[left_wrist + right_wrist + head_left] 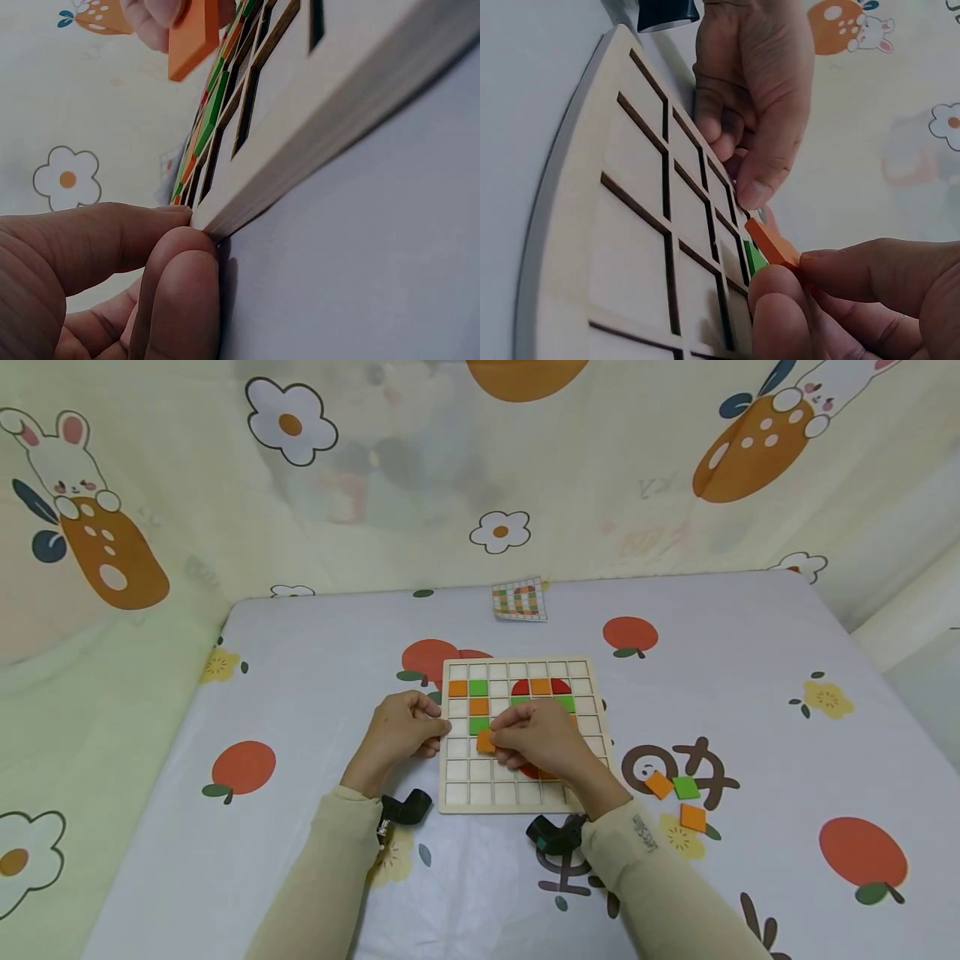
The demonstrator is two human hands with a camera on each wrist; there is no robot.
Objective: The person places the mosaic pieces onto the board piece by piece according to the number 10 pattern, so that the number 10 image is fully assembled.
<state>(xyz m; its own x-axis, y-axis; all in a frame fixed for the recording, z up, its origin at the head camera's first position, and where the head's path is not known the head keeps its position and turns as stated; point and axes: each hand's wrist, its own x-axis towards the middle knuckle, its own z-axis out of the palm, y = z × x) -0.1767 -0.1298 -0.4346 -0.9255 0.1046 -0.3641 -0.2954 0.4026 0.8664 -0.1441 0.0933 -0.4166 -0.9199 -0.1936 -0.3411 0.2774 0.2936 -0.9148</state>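
Observation:
A wooden grid board (477, 808) lies on the table, its square cells partly filled with orange, green and red tiles. At its left edge my left hand (401, 727) grips the rim between thumb and fingers, as the left wrist view also shows. My right hand (543, 739) pinches an orange square tile (485, 742) over the board's left-middle cells, just below a green tile (479, 726). In the right wrist view that orange tile (771, 244) is tilted above the cells. The right hand hides part of the board's centre and right side.
To the right of the board lie two loose orange tiles (693, 817) and a green tile (686, 787). A small card with a coloured grid pattern (520, 600) stands at the table's back edge. A printed curtain (420, 543) hangs behind.

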